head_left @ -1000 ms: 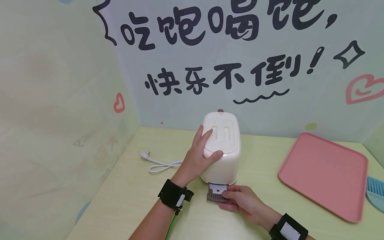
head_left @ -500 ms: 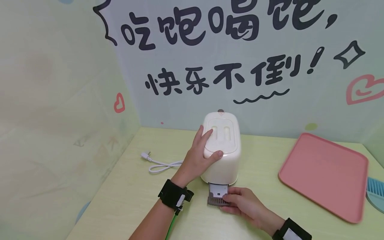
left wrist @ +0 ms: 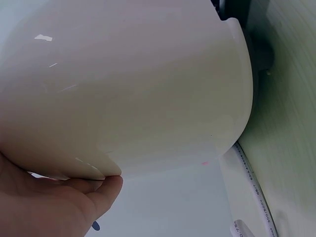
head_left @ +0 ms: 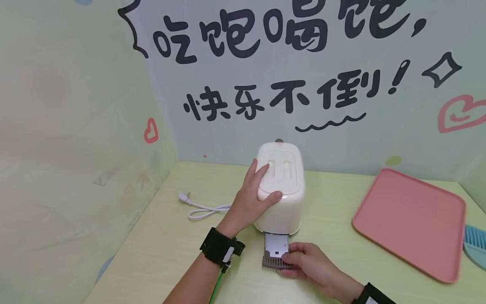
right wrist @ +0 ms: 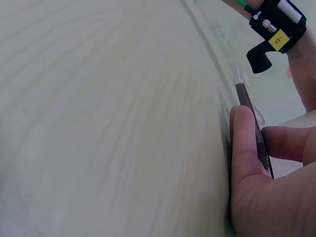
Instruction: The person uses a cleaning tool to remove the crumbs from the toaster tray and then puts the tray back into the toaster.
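A cream-white toaster [head_left: 282,215] stands on the table with its narrow end toward me. My left hand [head_left: 247,207] rests on its top left edge, fingers spread and thumb lying across the near corner. In the left wrist view its fingertips [left wrist: 111,190] press against the glossy body. From under the toaster's near end sticks out a flat silver crumb tray [head_left: 276,245] with a ribbed grey-brown front. My right hand [head_left: 313,264] pinches the right side of that front between thumb and fingers. The right wrist view shows the tray [right wrist: 253,116] edge-on; its far end is hidden inside the toaster.
A white power cord [head_left: 205,210] with its plug lies looped left of the toaster. At the right is a pink tray [head_left: 410,223], with a blue ribbed thing [head_left: 476,242] beyond its edge. A lettered wall [head_left: 235,139] closes off the back.
My right hand has drawn the crumb tray toward me, so more of its silver surface shows. The left hand and the toaster have stayed put.
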Motion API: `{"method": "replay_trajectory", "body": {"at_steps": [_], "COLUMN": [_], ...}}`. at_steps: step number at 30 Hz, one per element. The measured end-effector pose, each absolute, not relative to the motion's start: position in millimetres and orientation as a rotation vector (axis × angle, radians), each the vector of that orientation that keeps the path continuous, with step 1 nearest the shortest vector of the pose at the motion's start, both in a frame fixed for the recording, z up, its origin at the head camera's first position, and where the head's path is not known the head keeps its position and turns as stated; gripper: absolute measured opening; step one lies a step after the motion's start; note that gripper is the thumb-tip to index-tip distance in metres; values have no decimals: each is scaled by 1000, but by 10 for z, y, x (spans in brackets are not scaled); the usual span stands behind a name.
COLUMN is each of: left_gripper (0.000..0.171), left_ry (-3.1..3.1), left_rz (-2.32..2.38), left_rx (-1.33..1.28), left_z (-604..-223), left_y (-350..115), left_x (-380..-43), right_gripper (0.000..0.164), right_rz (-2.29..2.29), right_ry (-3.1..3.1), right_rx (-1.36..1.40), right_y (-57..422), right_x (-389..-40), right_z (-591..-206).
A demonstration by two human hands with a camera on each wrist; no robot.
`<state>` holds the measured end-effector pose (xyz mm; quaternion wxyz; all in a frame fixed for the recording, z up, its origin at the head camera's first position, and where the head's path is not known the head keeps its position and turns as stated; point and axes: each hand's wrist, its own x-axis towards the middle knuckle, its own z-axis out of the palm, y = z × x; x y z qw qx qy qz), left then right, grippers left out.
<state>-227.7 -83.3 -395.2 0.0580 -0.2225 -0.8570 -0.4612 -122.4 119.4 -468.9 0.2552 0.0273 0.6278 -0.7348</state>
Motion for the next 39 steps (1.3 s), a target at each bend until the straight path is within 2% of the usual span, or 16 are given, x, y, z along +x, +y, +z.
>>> {"method": "replay_trajectory", "body": {"at_steps": [16, 39], "left_gripper": [89, 89], "left_ry": [-2600, -2580], "left_rz": [-1414, -1427], "left_rx": [-662, -697], "left_z": [-3953, -3969], "left_y": [-845, -853], "left_x": [-2274, -2317], "right_gripper": [20, 22], "right_rz": [-1972, -1947], "right_ry": [1600, 1607], "right_rx": [62, 26], "right_y": [1205, 1237], "right_x": [-1128, -969], "right_z": [-4695, -4704]}}
